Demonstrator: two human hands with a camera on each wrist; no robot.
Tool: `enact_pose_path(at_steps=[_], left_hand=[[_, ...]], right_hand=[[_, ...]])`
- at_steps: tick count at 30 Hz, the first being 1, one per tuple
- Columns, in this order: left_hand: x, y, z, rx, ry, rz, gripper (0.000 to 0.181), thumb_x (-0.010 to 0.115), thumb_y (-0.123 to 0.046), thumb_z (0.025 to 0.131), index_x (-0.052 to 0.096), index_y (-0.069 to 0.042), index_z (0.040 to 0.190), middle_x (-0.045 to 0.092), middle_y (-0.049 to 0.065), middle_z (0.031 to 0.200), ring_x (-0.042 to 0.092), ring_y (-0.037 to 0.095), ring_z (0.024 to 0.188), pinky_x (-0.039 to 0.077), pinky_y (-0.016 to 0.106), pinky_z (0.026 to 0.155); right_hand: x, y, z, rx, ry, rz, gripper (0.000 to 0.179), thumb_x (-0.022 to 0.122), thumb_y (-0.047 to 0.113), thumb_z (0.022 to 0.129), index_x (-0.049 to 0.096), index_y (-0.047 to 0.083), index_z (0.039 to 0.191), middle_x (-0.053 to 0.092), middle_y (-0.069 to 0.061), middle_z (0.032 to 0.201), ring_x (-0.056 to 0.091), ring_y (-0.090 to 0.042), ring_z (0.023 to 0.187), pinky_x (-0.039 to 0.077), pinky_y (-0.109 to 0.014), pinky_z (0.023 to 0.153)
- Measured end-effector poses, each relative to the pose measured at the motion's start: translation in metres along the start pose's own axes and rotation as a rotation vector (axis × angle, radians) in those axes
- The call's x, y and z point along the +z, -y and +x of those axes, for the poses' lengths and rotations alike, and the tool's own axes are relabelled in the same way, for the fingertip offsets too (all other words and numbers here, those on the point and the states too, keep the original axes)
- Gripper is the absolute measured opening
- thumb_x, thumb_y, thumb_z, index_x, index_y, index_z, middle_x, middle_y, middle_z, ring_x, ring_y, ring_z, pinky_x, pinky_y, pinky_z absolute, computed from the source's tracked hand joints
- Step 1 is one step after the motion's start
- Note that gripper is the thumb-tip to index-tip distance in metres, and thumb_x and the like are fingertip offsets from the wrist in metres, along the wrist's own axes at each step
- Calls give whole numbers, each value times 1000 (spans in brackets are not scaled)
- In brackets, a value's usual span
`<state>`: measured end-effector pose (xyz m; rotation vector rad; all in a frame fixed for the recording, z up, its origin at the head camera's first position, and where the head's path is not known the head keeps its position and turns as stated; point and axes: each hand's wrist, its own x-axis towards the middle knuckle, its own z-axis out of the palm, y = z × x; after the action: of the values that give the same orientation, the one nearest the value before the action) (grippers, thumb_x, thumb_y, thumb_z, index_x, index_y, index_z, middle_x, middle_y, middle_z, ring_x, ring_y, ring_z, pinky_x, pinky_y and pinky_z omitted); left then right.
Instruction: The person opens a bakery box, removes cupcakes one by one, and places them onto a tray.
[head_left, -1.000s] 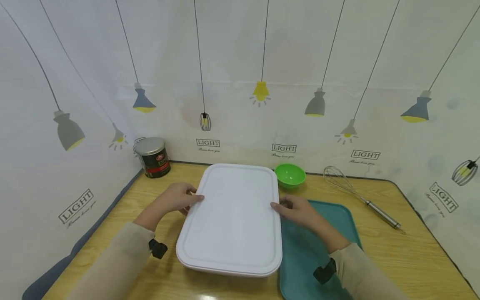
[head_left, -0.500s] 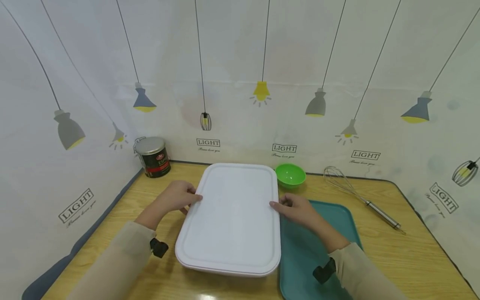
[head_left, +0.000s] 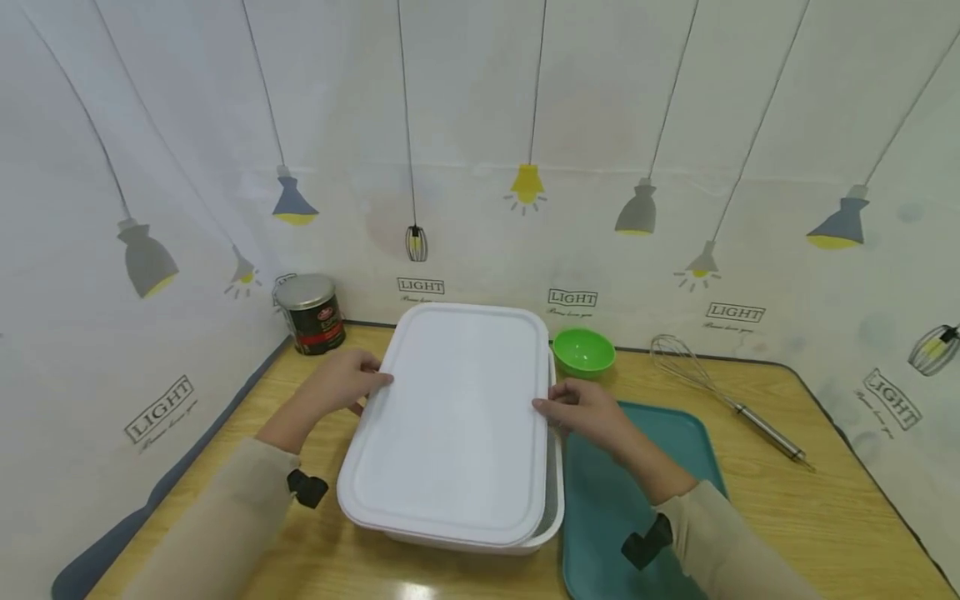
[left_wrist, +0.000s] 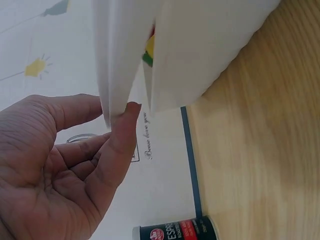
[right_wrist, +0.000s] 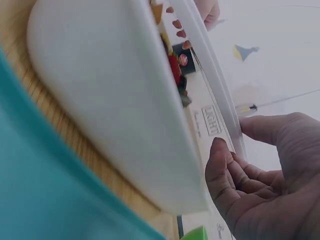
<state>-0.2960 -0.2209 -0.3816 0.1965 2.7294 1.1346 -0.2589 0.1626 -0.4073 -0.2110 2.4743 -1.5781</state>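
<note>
A white rectangular lid [head_left: 450, 425] is raised just above a white plastic bin [head_left: 556, 492], shifted left so the bin's right rim shows. My left hand [head_left: 341, 387] pinches the lid's left edge between thumb and fingers. On the opposite edge, my right hand [head_left: 592, 417] holds the lid with the thumb on top. From the right wrist, a gap separates the lid [right_wrist: 212, 70] from the bin wall [right_wrist: 100, 90], and red, yellow and dark items [right_wrist: 175, 67] peek over the rim. What those items are cannot be made out.
A teal tray [head_left: 637, 508] lies right of the bin, under my right forearm. Behind stand a green bowl [head_left: 583, 352] and, at the back left, an espresso can [head_left: 318, 325]. A wire whisk [head_left: 738, 408] rests at the right. Printed curtains enclose the wooden table.
The lid, seated on the bin half a second ago, has come up off it and moved slightly left and back, with both hands keeping hold.
</note>
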Motion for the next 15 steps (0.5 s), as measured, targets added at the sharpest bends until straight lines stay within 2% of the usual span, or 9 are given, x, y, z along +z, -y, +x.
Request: enact_pose_path(at_steps=[6,11,15], left_hand=[[-20,4,-8,25,-32,18,33,67,-26,97,70,2,112,70,13,98,68,22,81,60,34,59],[-37,9,-18,28,-42,41,37,66,-28,97,69,1,121,71,15,103,69,22,83,60,35,59],[-50,13,-26,12,-48,70,42,65,-27,98,66,5,124,70,17,107,69,23,85,60,34,59]], right_hand=[[7,17,2,-33,47,56,43,73,33,92,62,-1,116,72,-10,96,70,-24,87,59,-40,77],[18,30,10,-29,54,56,40,75,30,91,63,0,114,73,-10,91,71,-33,90,59,-43,77],[29,40,16,-23,78,28,39,74,30,92,63,0,114,73,-9,90,72,-30,85,58,-47,80]])
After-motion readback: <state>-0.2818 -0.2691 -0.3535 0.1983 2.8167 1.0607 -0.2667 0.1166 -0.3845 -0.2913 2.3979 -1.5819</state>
